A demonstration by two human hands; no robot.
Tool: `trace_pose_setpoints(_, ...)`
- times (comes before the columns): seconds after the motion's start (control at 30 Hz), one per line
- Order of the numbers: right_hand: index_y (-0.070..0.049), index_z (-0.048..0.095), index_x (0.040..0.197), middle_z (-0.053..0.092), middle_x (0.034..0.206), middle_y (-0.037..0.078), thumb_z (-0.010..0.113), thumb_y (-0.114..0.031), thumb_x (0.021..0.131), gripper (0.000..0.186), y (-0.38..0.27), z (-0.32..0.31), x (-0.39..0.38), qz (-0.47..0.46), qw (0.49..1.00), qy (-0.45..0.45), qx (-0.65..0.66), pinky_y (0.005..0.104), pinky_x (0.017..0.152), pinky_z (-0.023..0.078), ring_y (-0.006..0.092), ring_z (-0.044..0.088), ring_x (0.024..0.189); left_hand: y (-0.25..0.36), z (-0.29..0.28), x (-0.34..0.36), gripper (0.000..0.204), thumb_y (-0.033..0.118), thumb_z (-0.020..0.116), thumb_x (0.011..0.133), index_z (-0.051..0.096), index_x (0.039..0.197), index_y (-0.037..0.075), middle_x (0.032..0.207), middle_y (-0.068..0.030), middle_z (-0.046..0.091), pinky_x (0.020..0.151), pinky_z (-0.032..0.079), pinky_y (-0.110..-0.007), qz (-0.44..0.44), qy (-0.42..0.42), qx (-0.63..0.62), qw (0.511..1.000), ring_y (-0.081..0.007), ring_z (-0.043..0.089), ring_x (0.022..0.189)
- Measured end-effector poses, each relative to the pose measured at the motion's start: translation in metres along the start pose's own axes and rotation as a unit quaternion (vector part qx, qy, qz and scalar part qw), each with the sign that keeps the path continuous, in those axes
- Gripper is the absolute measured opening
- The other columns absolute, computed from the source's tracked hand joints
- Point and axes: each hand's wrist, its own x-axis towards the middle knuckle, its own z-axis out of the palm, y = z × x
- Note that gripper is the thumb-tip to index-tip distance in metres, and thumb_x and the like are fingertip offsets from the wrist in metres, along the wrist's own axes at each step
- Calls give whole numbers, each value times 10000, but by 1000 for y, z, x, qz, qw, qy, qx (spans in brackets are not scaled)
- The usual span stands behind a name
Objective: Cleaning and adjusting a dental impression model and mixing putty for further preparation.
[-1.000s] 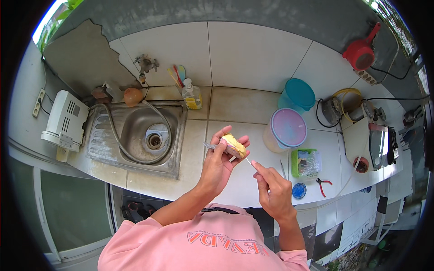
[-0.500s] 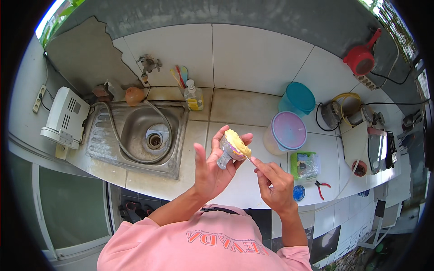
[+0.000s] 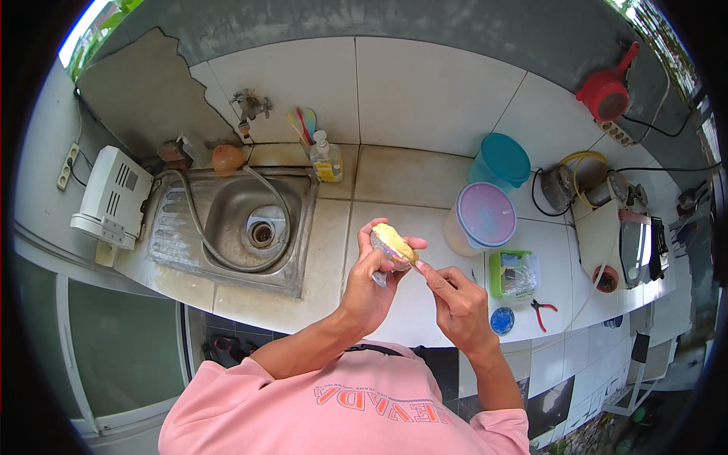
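In the centre, my left hand point(image 3: 364, 292) is wrapped round a small speckled, multicoloured object point(image 3: 390, 243) with pale yellow, creamy-looking material heaped along its top. A translucent flap point(image 3: 380, 278) hangs from its lower end. My right hand point(image 3: 456, 305) pinches a thin tool point(image 3: 417, 265) against the right end of the yellow material; the tool is mostly hidden by my fingers.
Left are a steel sink point(image 3: 227, 227) with a hose and a white appliance point(image 3: 110, 193). A soap bottle point(image 3: 327, 161) stands behind. Right are two lidded tubs point(image 3: 485, 216), a green box point(image 3: 513, 273), a blue disc point(image 3: 502, 321), red-handled pliers point(image 3: 543, 311) and appliances with cables.
My left thumb, raised half a second ago, has curled back onto the object. Over the last second my right hand and tool have moved up slightly against the yellow material's end.
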Motion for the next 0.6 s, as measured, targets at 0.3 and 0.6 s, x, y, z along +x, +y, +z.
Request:
trace_pose_setpoints(0.3, -113, 658, 1249, 609, 759, 87, 633, 64, 847, 441, -18, 35, -12, 132, 972, 145, 127, 295, 567, 484, 164, 595, 625, -10, 5, -1, 640, 36, 461, 724, 284, 1324, 172, 1237, -208, 541, 1074, 347, -447, 22, -14, -47, 999, -323, 526, 1135)
trace_pose_setpoints(0.6, -85, 658, 1242, 605, 744, 84, 615, -13, 904, 348, -22, 35, -21, 234, 938, 92, 237, 279, 577, 453, 156, 556, 613, -9, 8, 2, 630, 56, 451, 755, 260, 1347, 153, 1237, -208, 530, 1070, 375, -450, 40, -14, 13, 999, -292, 524, 1141)
